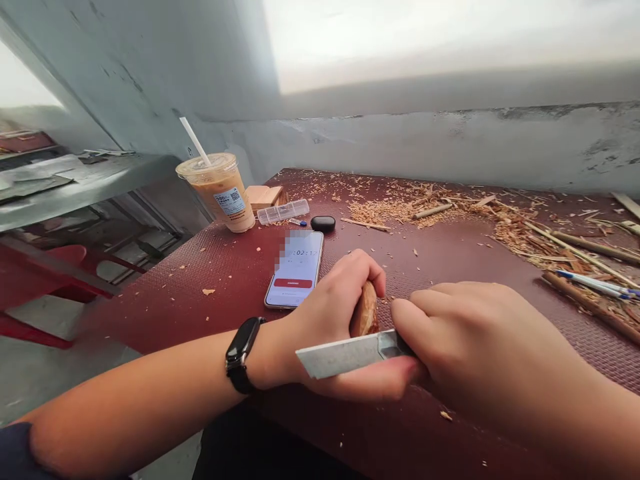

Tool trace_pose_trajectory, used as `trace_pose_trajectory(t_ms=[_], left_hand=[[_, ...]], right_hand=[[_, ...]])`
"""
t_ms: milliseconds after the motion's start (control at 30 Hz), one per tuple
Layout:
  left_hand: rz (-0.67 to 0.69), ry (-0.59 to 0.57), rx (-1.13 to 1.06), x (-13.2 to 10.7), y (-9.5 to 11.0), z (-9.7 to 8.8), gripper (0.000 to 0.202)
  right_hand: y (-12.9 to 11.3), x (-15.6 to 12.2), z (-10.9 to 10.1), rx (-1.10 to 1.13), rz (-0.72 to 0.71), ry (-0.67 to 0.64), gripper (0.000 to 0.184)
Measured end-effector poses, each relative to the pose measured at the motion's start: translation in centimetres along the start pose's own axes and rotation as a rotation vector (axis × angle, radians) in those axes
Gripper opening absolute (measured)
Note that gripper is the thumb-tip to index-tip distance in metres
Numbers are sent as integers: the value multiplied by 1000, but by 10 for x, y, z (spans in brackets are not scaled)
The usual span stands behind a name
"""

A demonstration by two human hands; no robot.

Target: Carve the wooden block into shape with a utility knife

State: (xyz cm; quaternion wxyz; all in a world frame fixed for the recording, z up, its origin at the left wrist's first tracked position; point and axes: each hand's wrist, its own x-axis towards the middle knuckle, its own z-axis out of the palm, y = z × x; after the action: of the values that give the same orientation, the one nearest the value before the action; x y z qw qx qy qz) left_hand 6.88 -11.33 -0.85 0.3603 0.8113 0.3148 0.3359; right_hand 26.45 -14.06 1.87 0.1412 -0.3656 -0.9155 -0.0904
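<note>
My left hand (330,307), with a black band on its wrist, is wrapped round a brown piece of wood (367,310) whose pale cut face shows between thumb and fingers. In my right hand (465,333) is a knife (345,355), gripped in a fist; its handle is mostly hidden. The wide grey blade points left and lies across the near side of the wood, just above my left thumb. Whether the edge touches the wood I cannot tell. Behind my left hand a phone (295,267) lies face up with its screen lit.
On the dark red table (240,267) stand a plastic cup (220,193) with a straw, a small black case (323,223) and a clear plastic box (283,211). Wood shavings (400,203) cover the back; sticks (595,307) and pens (595,283) lie at the right.
</note>
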Motion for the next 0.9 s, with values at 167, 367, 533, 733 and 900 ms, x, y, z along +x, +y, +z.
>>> trace_pose_trajectory(t_ms=[167,367,533,733,900], left_hand=[[24,3,6,-2,-4,2,52],[37,27,-31,-3,-3,-2,47],[2,85,-142,-5,-1,-1,48],[36,68,-156,-4,-3,0,45],[76,23,-19,2,-6,-3,59]], right_hand=[[0,0,-1,-11,-23,0,19],[-2,-3,4,-85,39,45,22],[-9,-10,12,-123,141,67,26],[-7,-9,11,-60,167,-30,25],[1,0,1,-16,31,-48,23]])
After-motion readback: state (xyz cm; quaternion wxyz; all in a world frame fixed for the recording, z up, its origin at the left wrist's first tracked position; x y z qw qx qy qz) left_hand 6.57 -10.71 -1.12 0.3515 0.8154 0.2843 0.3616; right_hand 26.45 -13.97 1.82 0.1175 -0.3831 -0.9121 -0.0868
